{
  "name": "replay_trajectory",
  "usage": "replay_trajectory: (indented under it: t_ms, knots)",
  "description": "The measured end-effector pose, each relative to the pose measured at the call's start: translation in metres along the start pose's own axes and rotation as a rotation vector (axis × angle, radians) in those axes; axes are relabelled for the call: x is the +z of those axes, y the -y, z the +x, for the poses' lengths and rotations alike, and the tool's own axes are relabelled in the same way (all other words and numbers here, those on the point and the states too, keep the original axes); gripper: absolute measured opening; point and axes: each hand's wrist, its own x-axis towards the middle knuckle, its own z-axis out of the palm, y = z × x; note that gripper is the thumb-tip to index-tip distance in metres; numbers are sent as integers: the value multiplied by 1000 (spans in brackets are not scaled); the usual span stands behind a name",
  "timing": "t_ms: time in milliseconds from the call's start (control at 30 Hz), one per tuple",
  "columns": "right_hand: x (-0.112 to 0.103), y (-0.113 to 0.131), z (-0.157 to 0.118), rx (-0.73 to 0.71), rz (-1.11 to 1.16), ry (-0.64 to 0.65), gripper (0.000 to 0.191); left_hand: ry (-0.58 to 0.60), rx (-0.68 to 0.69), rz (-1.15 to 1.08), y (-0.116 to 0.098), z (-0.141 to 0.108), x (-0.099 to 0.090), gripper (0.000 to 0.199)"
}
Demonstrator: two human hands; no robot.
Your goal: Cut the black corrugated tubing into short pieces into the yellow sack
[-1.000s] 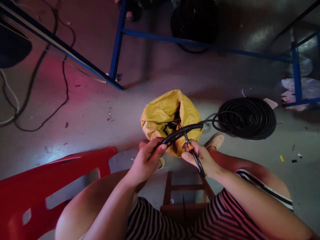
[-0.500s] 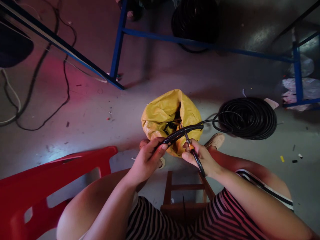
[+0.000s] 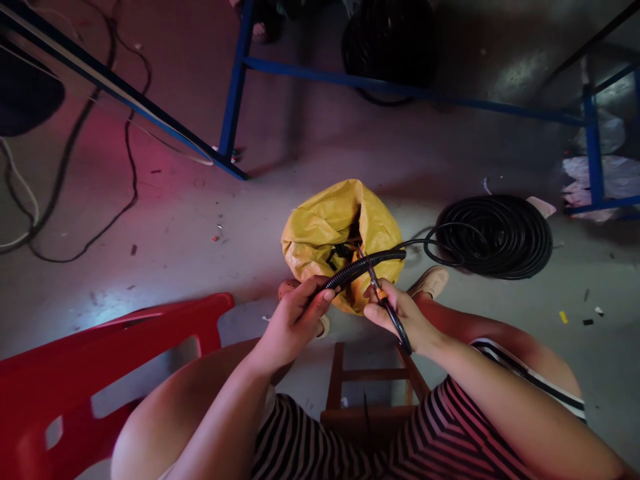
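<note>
Black corrugated tubing (image 3: 385, 256) runs from my left hand (image 3: 303, 310) across the mouth of a yellow bag (image 3: 320, 213). The fingers and thumb of that hand pinch its near end, together with a thinner black cable or tube alongside. My right hand (image 3: 403, 313) is closed round scissors (image 3: 383, 295) with dark handles and an orange part at the pivot. Their blades point up and left and lie against the tubing; whether they are cutting into it I cannot tell. Several dark pieces sit inside the bag.
A coil of black tubing (image 3: 495, 237) lies on the floor at right, a strand leading toward the bag. A red plastic stool (image 3: 125, 347) stands at left. Blue metal frame bars (image 3: 400, 89) cross the far side. Loose cables (image 3: 131, 153) trail at upper left.
Almost nothing differs. Both hands, the tubing and the scissors keep their places; the whole view has shifted by a few pixels.
</note>
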Motion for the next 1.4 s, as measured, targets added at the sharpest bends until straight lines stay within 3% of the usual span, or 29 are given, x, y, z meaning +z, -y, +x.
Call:
replay_trajectory:
  t_ms: [467, 700, 1000, 1167, 1400]
  knots:
    - [-1, -5, 1, 6, -31, 1, 49, 22, 6, 45, 1, 0, 0, 43]
    - [0, -10, 5, -64, -52, -11, 53, 122, -2, 33, 4, 0, -10, 37]
    - [-4, -23, 15, 55, -169, 67, 60, 103, -70, 38, 19, -5, -23, 31]
    - [3, -24, 17, 77, -178, 30, 60, 203, -127, -18, 13, 0, -20, 36]
    - [10, -24, 13, 87, -178, -17, 58, -109, -118, -160, 14, 7, 9, 40]
